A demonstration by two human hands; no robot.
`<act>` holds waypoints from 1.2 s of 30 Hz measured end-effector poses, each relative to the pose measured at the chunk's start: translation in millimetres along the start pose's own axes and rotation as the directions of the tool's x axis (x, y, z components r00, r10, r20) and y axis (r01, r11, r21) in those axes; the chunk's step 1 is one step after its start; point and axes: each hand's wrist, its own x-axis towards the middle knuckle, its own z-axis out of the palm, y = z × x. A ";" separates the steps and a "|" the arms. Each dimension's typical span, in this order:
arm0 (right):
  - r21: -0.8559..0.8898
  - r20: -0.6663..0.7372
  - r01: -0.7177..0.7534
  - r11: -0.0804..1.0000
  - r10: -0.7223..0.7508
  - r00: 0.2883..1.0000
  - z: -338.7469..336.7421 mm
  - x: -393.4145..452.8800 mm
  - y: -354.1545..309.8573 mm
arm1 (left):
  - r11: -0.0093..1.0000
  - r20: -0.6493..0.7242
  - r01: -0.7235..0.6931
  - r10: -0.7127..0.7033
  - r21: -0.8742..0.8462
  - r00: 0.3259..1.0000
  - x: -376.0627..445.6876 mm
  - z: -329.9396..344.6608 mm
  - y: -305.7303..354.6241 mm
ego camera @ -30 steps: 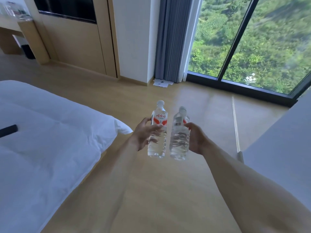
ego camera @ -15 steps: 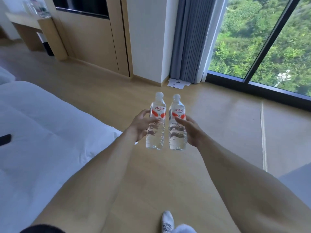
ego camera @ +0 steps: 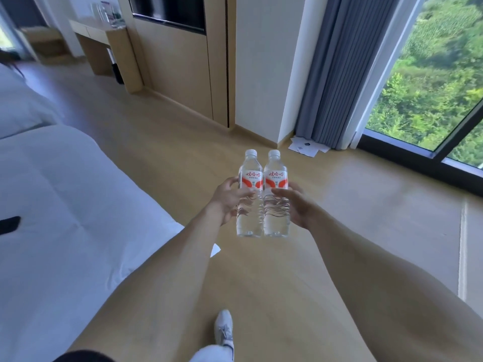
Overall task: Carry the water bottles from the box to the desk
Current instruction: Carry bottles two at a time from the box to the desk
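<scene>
Your left hand (ego camera: 226, 202) grips one water bottle (ego camera: 249, 194), your right hand (ego camera: 296, 205) the other bottle (ego camera: 276, 194). Both are upright, touching, clear, white-capped, red-and-white labelled, held over the wooden floor (ego camera: 366, 218) beside the bed (ego camera: 65, 205).

Both arms are stretched forward; the left hand (ego camera: 226, 202) and right hand (ego camera: 298, 206) are curled, apparently firmly, around bottles.

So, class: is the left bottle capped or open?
Capped: a white cap sits on the left bottle.
</scene>
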 end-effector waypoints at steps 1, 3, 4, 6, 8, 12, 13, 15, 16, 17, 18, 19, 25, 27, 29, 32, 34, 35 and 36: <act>-0.011 0.012 -0.002 1.000 0.002 1.000 -1.8 15.2 -4.1 | 1.000 -0.009 -0.002 0.002 -0.004 1.000 14.1 -0.5 3.1; -0.056 0.042 -0.004 0.998 0.006 0.999 -4.3 47.6 -11.9 | 1.000 -0.024 0.004 -0.004 -0.010 1.000 43.4 -3.4 10.2; -0.079 0.058 -0.009 0.997 0.014 0.998 -4.8 64.6 -16.0 | 1.000 -0.030 0.009 -0.010 -0.018 0.999 58.5 -5.6 14.0; -0.118 0.090 -0.027 0.993 0.038 0.995 -4.6 100.2 -25.1 | 0.999 -0.039 0.013 -0.014 -0.030 0.999 91.2 -11.7 22.2; -0.145 0.097 -0.051 0.988 0.066 0.993 -3.7 139.7 -36.3 | 0.999 -0.046 0.012 -0.013 -0.035 0.999 128.2 -19.9 31.4; -0.219 0.087 -0.104 0.970 0.125 0.988 8.2 222.8 -66.4 | 0.998 -0.057 0.024 -0.028 -0.064 0.998 205.4 -39.9 59.9; -0.226 0.092 -0.109 0.968 0.133 0.987 13.0 241.6 -74.5 | 0.997 -0.059 0.026 -0.030 -0.070 0.998 223.6 -45.4 68.7; -0.228 0.111 -0.115 0.967 0.143 0.984 25.0 277.7 -90.8 | 0.998 -0.070 0.020 -0.025 -0.067 0.997 258.5 -58.7 88.2; -0.233 0.117 -0.117 0.965 0.147 0.982 31.1 295.4 -98.6 | 0.998 -0.078 0.017 -0.022 -0.063 0.997 274.8 -65.7 97.9; -0.236 0.122 -0.119 0.964 0.151 0.981 36.6 312.3 -105.6 | 0.998 -0.085 0.016 -0.021 -0.056 0.996 289.7 -72.5 106.5; -0.239 0.125 -0.122 0.964 0.155 0.980 41.6 328.0 -111.2 | 0.999 -0.092 0.020 -0.024 -0.048 0.995 303.1 -78.7 113.8; -0.244 0.127 -0.123 0.962 0.158 0.979 46.3 343.1 -115.9 | 0.999 -0.097 0.025 -0.030 -0.046 0.995 314.8 -84.6 120.2; -0.333 0.163 -0.125 0.935 0.188 0.969 81.4 434.8 -140.5 | 0.995 -0.160 0.048 -0.062 -0.087 0.985 381.3 -124.2 150.2; -0.362 0.180 -0.132 0.923 0.208 0.961 92.3 468.3 -145.2 | 0.994 -0.188 0.049 -0.066 -0.093 0.980 402.0 -135.7 158.1; -0.382 0.213 -0.130 0.915 0.224 0.951 103.0 502.5 -149.6 | 0.993 -0.209 0.054 -0.074 -0.102 0.975 422.1 -147.0 166.8; -0.419 0.305 -0.105 0.902 0.249 0.919 120.6 557.9 -159.6 | 0.991 -0.268 0.043 -0.075 -0.123 0.960 455.3 -166.7 184.4; -0.425 0.358 -0.087 0.901 0.256 0.898 130.8 595.1 -166.3 | 0.993 -0.315 0.022 -0.059 -0.119 0.947 476.8 -178.2 197.8; -0.423 0.377 -0.082 0.903 0.258 0.889 135.6 611.8 -170.1 | 0.993 -0.337 0.013 -0.052 -0.117 0.940 486.5 -182.9 204.2; -0.428 0.393 -0.081 0.900 0.266 0.880 141.7 629.1 -175.5 | 0.993 -0.362 0.004 -0.047 -0.119 0.931 497.0 -187.7 211.9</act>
